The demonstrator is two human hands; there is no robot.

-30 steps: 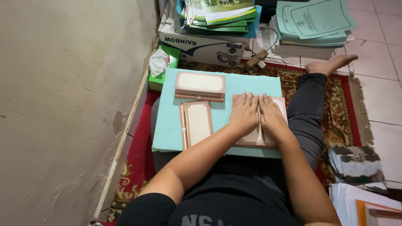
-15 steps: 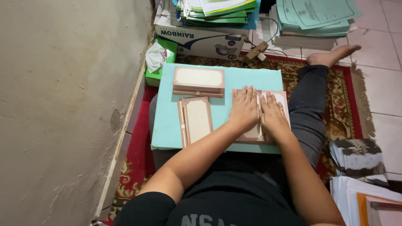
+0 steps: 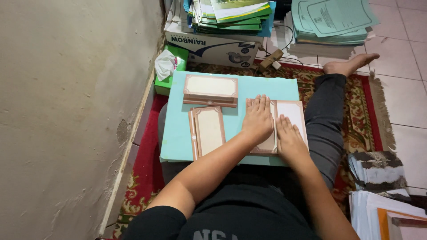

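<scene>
I sit on a rug with a light blue board (image 3: 262, 89) across my lap. A cream card with a brown ornate border (image 3: 293, 115) lies open on the board's right part. My left hand (image 3: 258, 120) presses flat on its left half. Beside it, my right hand (image 3: 289, 140) lies flat along the centre fold and lower right half. Both hands have their fingers spread and hold nothing. A folded card of the same kind (image 3: 208, 131) lies to the left. A small stack of such cards (image 3: 211, 90) sits at the board's far left.
A beige wall (image 3: 66, 111) runs along the left. At the far side are a green tissue box (image 3: 171, 66), a cardboard box (image 3: 213, 44) topped with stacked folders (image 3: 229, 15), and a pile of teal papers (image 3: 331, 22). Paper piles (image 3: 382, 195) lie at the right. My foot (image 3: 349, 64) rests on the patterned red rug (image 3: 360, 111).
My hands stay pressed on the open card; the right hand has slid a little nearer to me along the fold. The view has shifted slightly.
</scene>
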